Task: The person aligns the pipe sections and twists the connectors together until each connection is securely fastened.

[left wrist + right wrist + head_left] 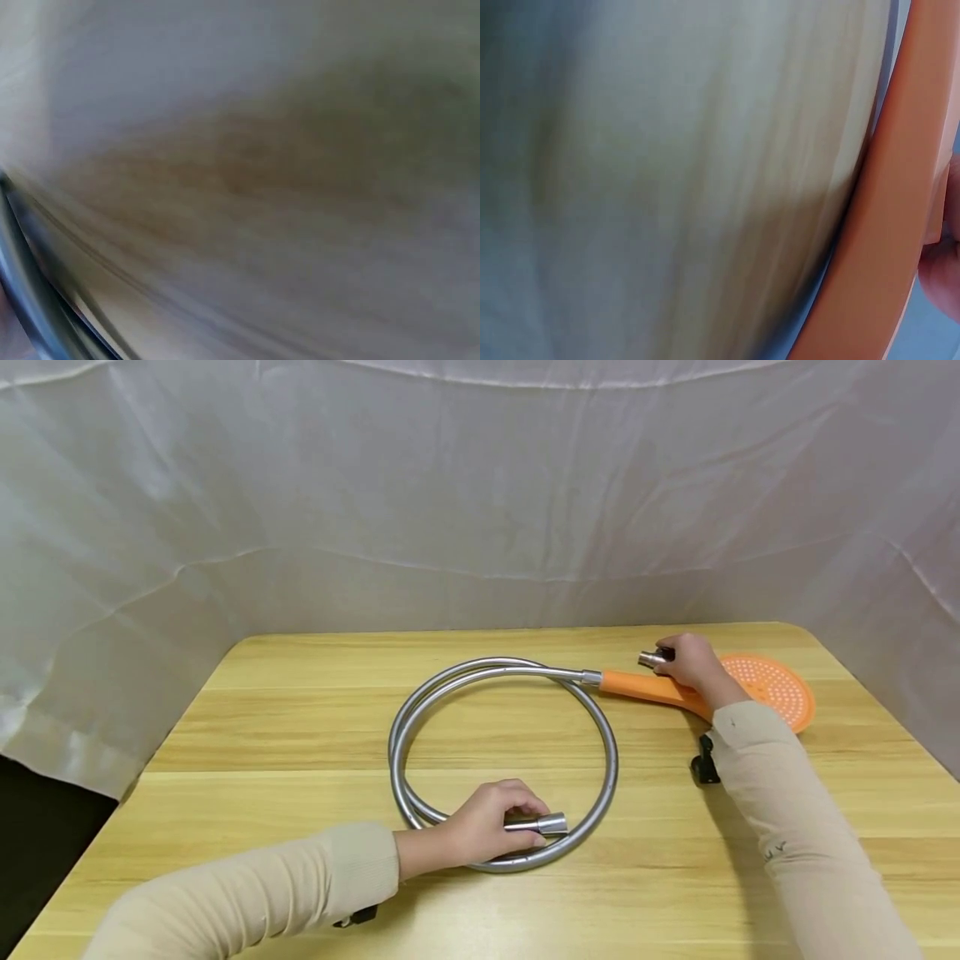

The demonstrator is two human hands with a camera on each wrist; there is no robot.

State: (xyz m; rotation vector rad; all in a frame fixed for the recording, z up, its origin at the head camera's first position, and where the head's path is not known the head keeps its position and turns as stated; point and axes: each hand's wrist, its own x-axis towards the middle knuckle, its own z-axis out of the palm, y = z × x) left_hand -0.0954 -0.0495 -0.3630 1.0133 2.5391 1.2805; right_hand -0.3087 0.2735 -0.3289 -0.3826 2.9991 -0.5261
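A silver shower hose (612, 760) lies coiled on the table. My left hand (491, 827) grips one end of it, and the flared chrome connector (553, 824) sticks out past the thumb. The other end joins the handle of an orange shower head (641, 687), whose round perforated face (772, 689) lies to the right. My right hand (693, 664) reaches over that handle and pinches a small chrome and black fitting (649, 658) just behind it. In the right wrist view the orange handle (885, 187) partly hides the fingertips (941, 277).
The wooden table (300, 718) has its back edge against pale hanging cloth (480, 502), which also rises at both sides. A dark gap (45, 835) shows beyond the left edge. Black wrist devices (705, 764) sit under the beige sleeves.
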